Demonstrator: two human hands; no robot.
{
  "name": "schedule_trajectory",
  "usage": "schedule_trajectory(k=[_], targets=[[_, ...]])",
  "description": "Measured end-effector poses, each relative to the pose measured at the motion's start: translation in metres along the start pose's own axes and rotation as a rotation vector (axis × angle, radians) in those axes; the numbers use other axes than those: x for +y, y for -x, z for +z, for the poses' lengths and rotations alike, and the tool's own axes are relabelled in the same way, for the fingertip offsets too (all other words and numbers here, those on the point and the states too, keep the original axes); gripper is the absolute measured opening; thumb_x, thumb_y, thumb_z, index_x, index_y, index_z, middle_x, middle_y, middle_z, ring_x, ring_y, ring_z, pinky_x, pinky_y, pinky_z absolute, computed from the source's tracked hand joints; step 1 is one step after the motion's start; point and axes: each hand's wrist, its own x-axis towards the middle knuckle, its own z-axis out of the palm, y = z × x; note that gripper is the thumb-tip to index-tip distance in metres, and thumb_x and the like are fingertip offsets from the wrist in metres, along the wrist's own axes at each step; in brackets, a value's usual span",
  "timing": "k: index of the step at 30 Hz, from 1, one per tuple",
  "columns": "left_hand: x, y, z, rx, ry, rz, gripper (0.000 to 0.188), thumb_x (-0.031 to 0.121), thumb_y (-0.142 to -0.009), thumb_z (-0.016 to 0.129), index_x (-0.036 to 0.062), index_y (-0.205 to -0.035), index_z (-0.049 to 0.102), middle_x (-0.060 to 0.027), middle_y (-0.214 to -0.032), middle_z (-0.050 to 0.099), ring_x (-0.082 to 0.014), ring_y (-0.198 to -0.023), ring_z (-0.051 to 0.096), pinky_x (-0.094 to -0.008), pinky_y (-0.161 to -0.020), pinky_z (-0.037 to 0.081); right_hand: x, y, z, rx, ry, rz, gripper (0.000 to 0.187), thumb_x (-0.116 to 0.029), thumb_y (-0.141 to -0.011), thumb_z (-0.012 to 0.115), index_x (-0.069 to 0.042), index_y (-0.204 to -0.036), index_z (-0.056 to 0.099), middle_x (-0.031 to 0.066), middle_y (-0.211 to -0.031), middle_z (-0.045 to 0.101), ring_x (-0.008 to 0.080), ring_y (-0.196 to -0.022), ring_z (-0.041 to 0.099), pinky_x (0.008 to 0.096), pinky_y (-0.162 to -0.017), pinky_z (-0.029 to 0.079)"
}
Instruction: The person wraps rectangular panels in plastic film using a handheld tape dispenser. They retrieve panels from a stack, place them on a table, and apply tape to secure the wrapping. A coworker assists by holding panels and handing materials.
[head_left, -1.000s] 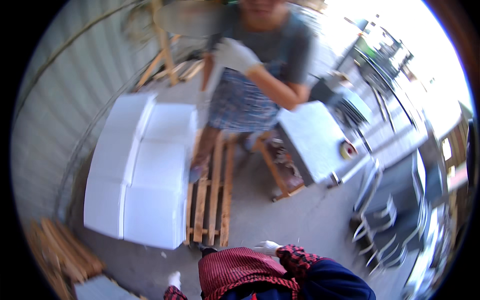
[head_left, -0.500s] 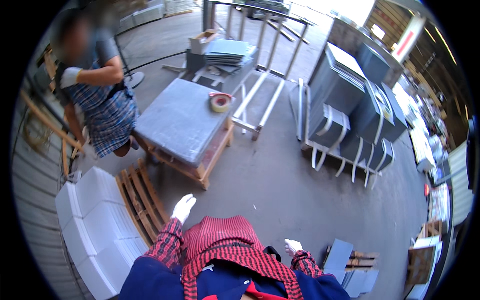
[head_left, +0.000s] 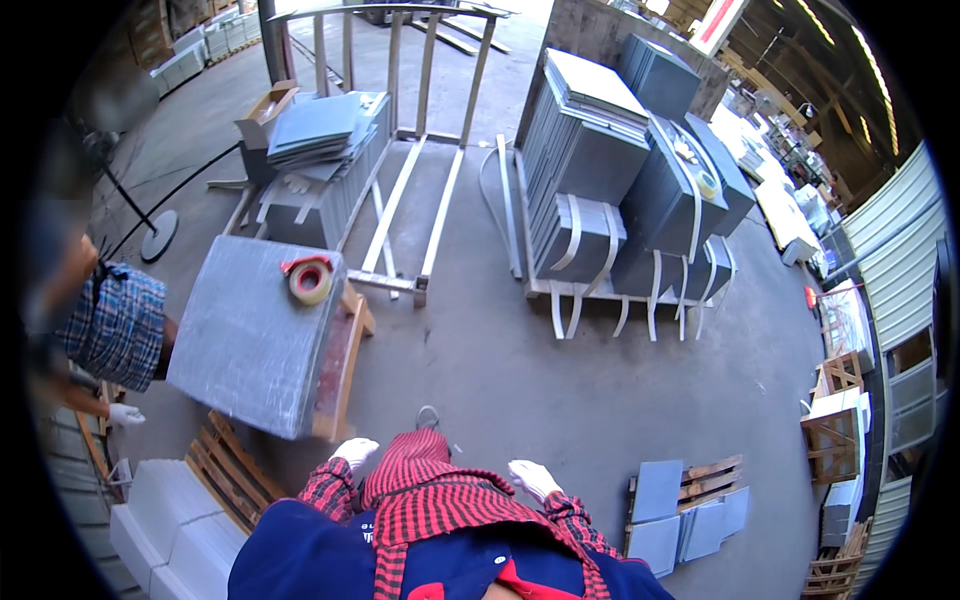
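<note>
Head view: white-gloved left hand [head_left: 355, 452] is hovering near a rectangular grey slab [head_left: 250, 335], white-gloved right hand [head_left: 535, 480] beside a red-and-black checked apron [head_left: 460, 505], both with fingers loosely extended.

Everything's shot from head height, close above the hands [head_left: 536, 481], tilted down and forward (super wide fisheye, btw).

Slab [head_left: 245, 340]: it lies on the stand [head_left: 348, 372], before us to the left; on it we see the tape dispenser [head_left: 309, 281].
Rack [head_left: 394, 205]: it is beyond the slab, with the panel pile [head_left: 320, 130] at its left.
Stacks [head_left: 590, 150]: these stand before us, to the right of the rack.
Left pallet [head_left: 225, 470]: beside the blocks [head_left: 175, 515], at our left.
</note>
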Motion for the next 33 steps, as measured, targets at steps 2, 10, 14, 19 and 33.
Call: schedule_trajectory(k=[2, 10, 14, 19, 33], targets=[[0.057, -0.031, -0.025, 0.006, 0.124, 0.016, 0.054, 0.041, -0.095, 0.057, -0.0025, -0.127, 0.061, -0.0174, -0.125, 0.066, -0.0277, -0.117, 0.06, -0.0366, -0.101, 0.045, 0.003, -0.014, -0.036, 0.044, 0.0, 0.095, 0.047, -0.038, -0.092, 0.063, -0.006, -0.127, 0.065, 0.0141, -0.121, 0.068, 0.0239, -0.106, 0.066, 0.0337, -0.094, 0.051], [0.207, -0.128, -0.098, 0.04, -0.075, 0.166, 0.061, 0.046, -0.093, 0.057, 0.0014, -0.135, 0.057, -0.0172, -0.137, 0.058, -0.0317, -0.13, 0.052, -0.0365, -0.11, 0.037, -0.036, -0.048, -0.062, 0.33, -0.36, 0.15, 0.041, -0.037, -0.096, 0.053, -0.005, -0.118, 0.067, 0.0167, -0.123, 0.066, 0.0312, -0.115, 0.062, 0.0397, -0.098, 0.05], [0.252, -0.166, -0.092, 0.012, -0.002, 0.195, 0.06, 0.045, -0.094, 0.056, 0.0009, -0.134, 0.057, -0.0181, -0.139, 0.057, -0.0316, -0.132, 0.05, -0.0362, -0.111, 0.036, -0.02, -0.105, -0.079, 0.301, 0.295, 0.013, 0.058, -0.047, -0.092, 0.056, -0.003, -0.129, 0.062, 0.0195, -0.132, 0.061, 0.0377, -0.124, 0.056, 0.0423, -0.107, 0.043], [0.282, -0.19, -0.065, -0.003, -0.007, 0.227, 0.055, 0.035, -0.096, 0.06, -0.0021, -0.137, 0.053, -0.013, -0.126, 0.063, -0.0206, -0.107, 0.06, -0.0337, -0.097, 0.046, -0.12, -0.162, -0.17, 0.481, 0.422, 0.225, 0.068, -0.049, -0.087, 0.061, -0.003, -0.137, 0.054, 0.0268, -0.133, 0.056, 0.0413, -0.124, 0.054, 0.0453, -0.106, 0.043], [0.509, -0.181, 0.031, -0.024, -0.003, -0.182, 0.053, 0.034, -0.098, 0.058, -0.0007, -0.139, 0.052, -0.015, -0.137, 0.058, -0.024, -0.13, 0.052, -0.0328, -0.11, 0.037, -0.346, -0.474, -0.407, 0.744, 0.781, -0.506, 0.07, -0.025, -0.075, 0.077, 0.002, -0.134, 0.048, 0.0188, -0.129, 0.053, 0.0362, -0.122, 0.05, 0.0459, -0.104, 0.04]])
